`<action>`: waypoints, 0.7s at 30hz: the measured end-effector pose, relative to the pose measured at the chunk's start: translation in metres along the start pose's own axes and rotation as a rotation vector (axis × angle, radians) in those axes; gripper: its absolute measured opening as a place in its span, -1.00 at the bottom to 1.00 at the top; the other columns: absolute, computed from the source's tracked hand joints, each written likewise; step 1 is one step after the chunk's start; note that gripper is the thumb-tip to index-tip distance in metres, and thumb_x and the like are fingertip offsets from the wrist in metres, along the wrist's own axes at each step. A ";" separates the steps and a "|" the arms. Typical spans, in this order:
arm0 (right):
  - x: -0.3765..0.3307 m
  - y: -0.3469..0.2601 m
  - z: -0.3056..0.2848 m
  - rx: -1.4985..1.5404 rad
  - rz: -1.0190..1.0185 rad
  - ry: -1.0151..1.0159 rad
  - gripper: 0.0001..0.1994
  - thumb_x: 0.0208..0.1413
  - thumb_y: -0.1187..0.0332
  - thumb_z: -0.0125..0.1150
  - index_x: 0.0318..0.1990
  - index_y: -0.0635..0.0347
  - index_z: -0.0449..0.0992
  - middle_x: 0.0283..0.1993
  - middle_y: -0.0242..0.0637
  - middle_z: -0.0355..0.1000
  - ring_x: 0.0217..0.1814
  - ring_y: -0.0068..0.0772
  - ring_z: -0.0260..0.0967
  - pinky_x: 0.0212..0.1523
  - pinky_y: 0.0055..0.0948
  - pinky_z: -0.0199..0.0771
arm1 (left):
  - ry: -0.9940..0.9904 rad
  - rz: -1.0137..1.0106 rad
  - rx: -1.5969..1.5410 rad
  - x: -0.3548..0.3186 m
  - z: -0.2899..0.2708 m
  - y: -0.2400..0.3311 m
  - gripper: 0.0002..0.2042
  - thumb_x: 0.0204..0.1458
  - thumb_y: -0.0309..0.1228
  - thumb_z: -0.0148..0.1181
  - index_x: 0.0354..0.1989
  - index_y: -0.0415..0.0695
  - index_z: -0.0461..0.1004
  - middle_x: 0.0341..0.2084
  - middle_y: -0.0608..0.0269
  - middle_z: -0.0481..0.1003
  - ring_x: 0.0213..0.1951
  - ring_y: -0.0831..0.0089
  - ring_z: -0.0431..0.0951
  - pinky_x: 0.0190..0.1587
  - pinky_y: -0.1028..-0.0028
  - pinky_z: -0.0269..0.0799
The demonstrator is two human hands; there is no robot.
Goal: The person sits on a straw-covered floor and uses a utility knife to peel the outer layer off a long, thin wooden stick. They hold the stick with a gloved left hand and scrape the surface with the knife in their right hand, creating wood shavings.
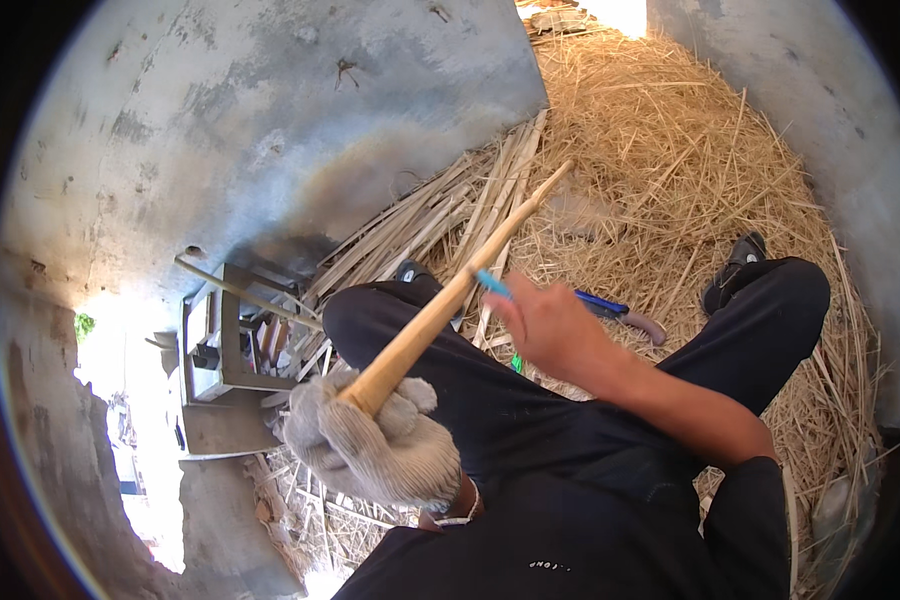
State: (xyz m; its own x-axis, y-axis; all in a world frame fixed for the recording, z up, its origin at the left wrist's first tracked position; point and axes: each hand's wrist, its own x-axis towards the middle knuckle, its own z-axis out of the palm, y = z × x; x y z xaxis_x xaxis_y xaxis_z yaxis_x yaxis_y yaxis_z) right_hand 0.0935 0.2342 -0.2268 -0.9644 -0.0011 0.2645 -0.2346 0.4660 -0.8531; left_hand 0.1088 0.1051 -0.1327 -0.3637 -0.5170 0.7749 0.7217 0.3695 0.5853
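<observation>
My left hand [370, 440], in a pale knitted work glove, is closed round the thick end of a peeled wooden stick [420, 338]. The stick slants up and away to the right, narrowing to its far tip. My bare right hand [560, 325] is closed on a small light-blue object [492, 284], whose kind I cannot make out. That object's end meets the stick near its middle, or lies just in front of it. Behind the right hand, a tool with a blue part and a brown handle [644, 327] lies on the straw between my legs.
Loose straw and shavings [660, 130] cover the floor ahead. Long split strips [450, 210] lie along the wall [270, 110] at left. A metal-framed stand [235, 345] with things in it stands to the left. A bit of green [517, 363] shows between my legs.
</observation>
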 end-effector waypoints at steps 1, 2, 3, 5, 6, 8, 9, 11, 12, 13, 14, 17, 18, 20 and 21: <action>-0.002 -0.006 -0.004 0.010 -0.023 -0.020 -0.74 0.31 0.26 0.07 -0.30 0.30 0.32 -0.69 0.03 0.29 -0.64 0.18 0.35 -0.63 -0.03 0.28 | -0.082 0.384 0.200 0.012 -0.005 -0.013 -0.74 0.19 -0.36 0.10 -0.19 -0.37 0.32 -0.54 0.09 0.37 -0.84 0.56 0.30 -0.84 0.61 0.28; -0.001 -0.002 -0.004 -0.008 -0.048 0.020 -0.72 0.32 0.22 0.06 -0.30 0.30 0.32 -0.69 0.04 0.31 -0.64 0.19 0.36 -0.63 -0.02 0.30 | -0.162 0.767 0.400 0.022 -0.010 -0.026 -0.71 0.20 -0.33 0.08 -0.21 -0.39 0.32 -0.55 0.08 0.37 -0.84 0.56 0.29 -0.84 0.62 0.26; 0.000 0.005 0.001 -0.011 -0.073 0.053 -0.69 0.32 0.18 0.04 -0.29 0.30 0.33 -0.70 0.05 0.33 -0.63 0.19 0.38 -0.64 -0.01 0.33 | -0.215 0.743 0.363 0.017 -0.018 -0.030 -0.73 0.17 -0.38 0.09 -0.15 -0.38 0.32 -0.49 0.06 0.38 -0.73 0.51 0.33 -0.77 0.61 0.31; 0.006 0.016 0.007 0.030 0.060 0.058 -0.67 0.32 0.14 0.05 -0.28 0.30 0.34 -0.70 0.06 0.35 -0.63 0.21 0.39 -0.63 -0.01 0.35 | -0.266 0.278 0.063 -0.005 -0.042 -0.030 -0.65 0.04 -0.54 0.16 0.02 -0.32 0.34 -0.28 0.00 0.42 -0.41 0.36 0.45 -0.57 0.58 0.45; 0.005 0.014 0.006 0.031 0.009 0.047 -0.67 0.32 0.15 0.04 -0.28 0.30 0.34 -0.69 0.07 0.35 -0.62 0.21 0.40 -0.64 -0.01 0.36 | -0.278 0.071 -0.066 -0.010 -0.044 -0.029 -0.61 0.02 -0.58 0.18 0.07 -0.32 0.34 -0.22 -0.02 0.43 -0.32 0.34 0.48 -0.52 0.57 0.49; 0.002 0.000 0.000 0.018 -0.088 0.034 -0.67 0.33 0.16 0.03 -0.28 0.31 0.34 -0.69 0.07 0.36 -0.62 0.21 0.40 -0.64 -0.01 0.36 | -0.256 -0.106 -0.200 -0.014 -0.039 -0.025 -0.60 0.05 -0.59 0.17 0.10 -0.35 0.35 -0.19 -0.01 0.43 -0.30 0.35 0.52 -0.52 0.58 0.51; -0.003 -0.010 0.000 0.037 -0.194 0.048 -0.67 0.33 0.16 0.02 -0.27 0.32 0.35 -0.68 0.09 0.36 -0.61 0.21 0.41 -0.63 0.00 0.37 | -0.194 -0.133 -0.171 -0.013 -0.031 -0.018 -0.66 0.08 -0.52 0.14 0.03 -0.36 0.34 -0.25 0.00 0.41 -0.41 0.40 0.47 -0.59 0.60 0.47; -0.001 0.011 0.007 -0.035 -0.011 0.071 -0.71 0.31 0.21 0.06 -0.31 0.29 0.32 -0.70 0.07 0.32 -0.64 0.20 0.37 -0.63 -0.02 0.31 | -0.019 -0.244 -0.114 -0.012 -0.004 -0.005 -0.74 0.15 -0.37 0.10 -0.15 -0.34 0.33 -0.40 0.03 0.36 -0.67 0.50 0.34 -0.76 0.64 0.36; 0.004 0.017 0.010 -0.056 0.071 0.090 -0.73 0.30 0.23 0.08 -0.33 0.28 0.31 -0.70 0.06 0.30 -0.65 0.20 0.35 -0.63 -0.03 0.29 | 0.095 -0.315 -0.074 -0.009 0.011 0.003 -0.72 0.19 -0.28 0.09 -0.27 -0.31 0.31 -0.50 0.04 0.33 -0.83 0.55 0.26 -0.85 0.66 0.29; 0.009 0.024 0.007 -0.069 0.080 0.091 -0.72 0.30 0.24 0.08 -0.33 0.29 0.31 -0.71 0.07 0.29 -0.66 0.22 0.34 -0.65 -0.02 0.27 | 0.107 -0.321 -0.077 -0.008 0.012 0.002 -0.72 0.18 -0.28 0.09 -0.27 -0.31 0.31 -0.50 0.04 0.33 -0.83 0.55 0.26 -0.85 0.66 0.29; 0.009 0.017 0.008 -0.027 0.045 0.077 -0.72 0.30 0.24 0.08 -0.33 0.30 0.31 -0.71 0.07 0.29 -0.65 0.22 0.34 -0.65 -0.02 0.27 | 0.075 -0.284 -0.072 -0.007 0.007 -0.001 -0.72 0.18 -0.28 0.09 -0.27 -0.31 0.31 -0.50 0.04 0.33 -0.83 0.55 0.26 -0.85 0.66 0.29; 0.000 -0.008 0.005 0.038 -0.134 0.087 -0.70 0.31 0.23 0.08 -0.34 0.32 0.31 -0.70 0.07 0.30 -0.65 0.23 0.34 -0.65 -0.03 0.26 | 0.011 -0.222 -0.082 -0.003 -0.002 -0.008 -0.72 0.18 -0.27 0.10 -0.27 -0.31 0.31 -0.49 0.04 0.33 -0.83 0.55 0.27 -0.85 0.66 0.29; 0.003 -0.001 0.008 0.009 -0.050 0.075 -0.69 0.32 0.20 0.06 -0.31 0.31 0.32 -0.70 0.07 0.32 -0.65 0.22 0.36 -0.64 0.00 0.30 | 0.004 -0.214 -0.081 -0.002 -0.001 -0.007 -0.72 0.18 -0.27 0.10 -0.27 -0.30 0.31 -0.49 0.04 0.33 -0.82 0.55 0.27 -0.85 0.66 0.29; 0.014 0.018 0.013 -0.053 0.118 0.057 -0.66 0.33 0.12 0.02 -0.25 0.29 0.34 -0.70 0.05 0.36 -0.64 0.21 0.40 -0.62 0.05 0.36 | 0.003 -0.202 -0.080 -0.002 0.004 -0.007 -0.71 0.17 -0.27 0.10 -0.27 -0.30 0.31 -0.49 0.05 0.32 -0.82 0.55 0.27 -0.85 0.66 0.30; 0.013 0.019 0.014 -0.035 0.093 0.060 -0.66 0.33 0.12 0.01 -0.25 0.30 0.34 -0.70 0.05 0.36 -0.64 0.21 0.40 -0.62 0.05 0.37 | 0.002 -0.196 -0.075 -0.002 0.004 -0.007 -0.71 0.17 -0.27 0.11 -0.27 -0.30 0.31 -0.49 0.05 0.32 -0.82 0.55 0.27 -0.85 0.65 0.30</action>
State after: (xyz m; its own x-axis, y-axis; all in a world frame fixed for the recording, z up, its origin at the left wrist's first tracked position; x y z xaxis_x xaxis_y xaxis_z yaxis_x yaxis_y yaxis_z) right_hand 0.0750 0.2305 -0.2456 -0.9725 0.0966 0.2121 -0.1386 0.4918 -0.8596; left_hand 0.1022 0.1071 -0.1369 -0.5001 -0.5752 0.6473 0.6792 0.2031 0.7053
